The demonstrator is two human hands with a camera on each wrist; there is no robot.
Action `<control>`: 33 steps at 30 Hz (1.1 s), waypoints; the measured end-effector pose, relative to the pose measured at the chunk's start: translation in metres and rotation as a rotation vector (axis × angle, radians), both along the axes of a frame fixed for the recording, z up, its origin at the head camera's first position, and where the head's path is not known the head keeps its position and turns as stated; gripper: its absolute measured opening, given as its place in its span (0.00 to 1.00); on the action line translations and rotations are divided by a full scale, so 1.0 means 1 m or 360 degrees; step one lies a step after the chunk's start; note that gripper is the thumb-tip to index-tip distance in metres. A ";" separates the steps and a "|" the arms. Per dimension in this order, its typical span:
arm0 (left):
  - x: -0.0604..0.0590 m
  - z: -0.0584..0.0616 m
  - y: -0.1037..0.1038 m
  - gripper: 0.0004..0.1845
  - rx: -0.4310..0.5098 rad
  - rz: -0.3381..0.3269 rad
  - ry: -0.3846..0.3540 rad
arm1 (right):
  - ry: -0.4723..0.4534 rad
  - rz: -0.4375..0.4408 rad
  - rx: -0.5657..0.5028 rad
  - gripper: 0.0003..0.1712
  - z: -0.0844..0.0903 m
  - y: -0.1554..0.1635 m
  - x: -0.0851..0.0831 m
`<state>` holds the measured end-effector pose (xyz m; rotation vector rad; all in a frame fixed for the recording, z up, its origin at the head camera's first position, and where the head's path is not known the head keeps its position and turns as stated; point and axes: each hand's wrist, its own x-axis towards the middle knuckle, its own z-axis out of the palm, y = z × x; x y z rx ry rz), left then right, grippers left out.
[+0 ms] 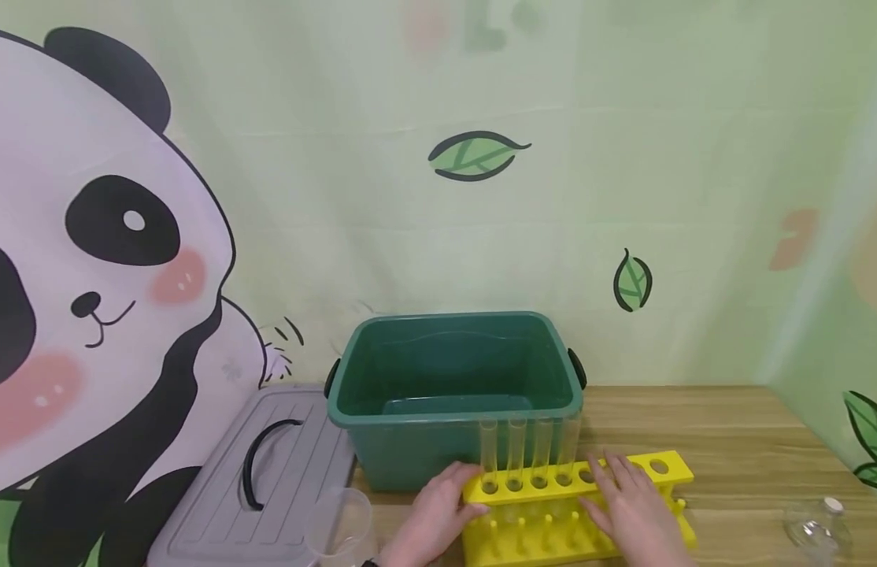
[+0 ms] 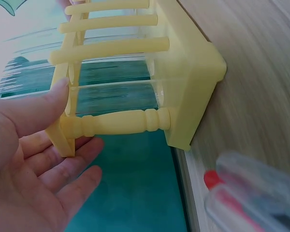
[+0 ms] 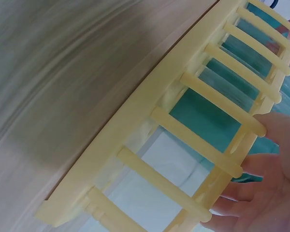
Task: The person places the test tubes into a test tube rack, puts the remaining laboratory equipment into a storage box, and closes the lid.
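A green tub (image 1: 456, 390) stands open on the wooden surface (image 1: 729, 425), against a pale green backdrop (image 1: 623, 118) printed with leaves and a large panda (image 1: 84, 260). Just left of the tub a grey lid (image 1: 261, 480) with a black handle lies flat. A clear cup (image 1: 339, 524) sits at the lid's near corner. A small clear bottle (image 1: 817, 531) lies on the surface at far right.
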<state>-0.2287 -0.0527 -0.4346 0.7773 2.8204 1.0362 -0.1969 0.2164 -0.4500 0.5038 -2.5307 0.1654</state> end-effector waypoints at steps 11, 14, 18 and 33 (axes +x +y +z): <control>-0.002 0.004 0.029 0.22 0.0011 0.0009 -0.0031 | -0.0032 -0.0076 0.0069 0.30 0.008 0.025 -0.001; -0.003 0.004 0.037 0.22 0.0007 0.0017 -0.0030 | 0.0010 -0.0058 0.0079 0.31 0.009 0.032 -0.003; -0.003 0.003 0.046 0.23 -0.0018 -0.0013 0.0031 | -0.0022 -0.0046 0.0033 0.31 0.010 0.041 -0.007; -0.004 0.004 0.048 0.23 -0.0004 -0.0121 -0.0046 | -0.0585 -0.0249 -0.0324 0.30 0.022 0.030 0.006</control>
